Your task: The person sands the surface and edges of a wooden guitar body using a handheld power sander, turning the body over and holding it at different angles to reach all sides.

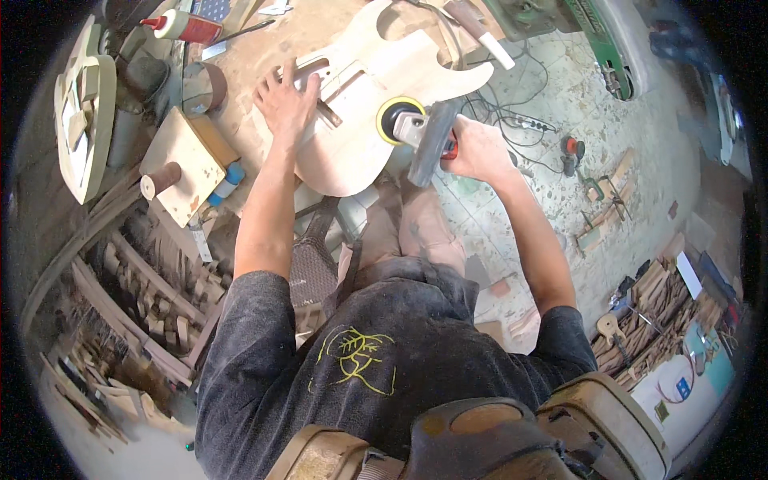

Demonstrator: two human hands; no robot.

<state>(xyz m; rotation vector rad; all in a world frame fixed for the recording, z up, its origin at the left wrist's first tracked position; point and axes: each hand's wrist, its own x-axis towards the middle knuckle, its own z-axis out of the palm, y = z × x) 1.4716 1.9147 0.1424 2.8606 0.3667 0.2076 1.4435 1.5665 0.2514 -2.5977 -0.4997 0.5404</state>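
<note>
A pale wooden electric guitar body [392, 76] lies on the workbench, with routed cavities in its upper face. Pressed on it near those cavities is my left hand [288, 104], its fingers spread and nothing gripped. My right hand [482, 150] is wrapped round the handle of an angle grinder [412, 128]. The tool carries a round pad with a yellow rim [394, 118], which sits at the body's near right edge; whether it touches the wood I cannot tell. A dark guard-like part of the tool hides some of the grip.
On the bench's left stand a red-and-white glue bottle [188, 26] and a wooden block with a spool [162, 180]. Another guitar body [84, 120] is at far left. Cables [512, 112], a second power tool [571, 152] and clamps [604, 200] lie on the floor to the right.
</note>
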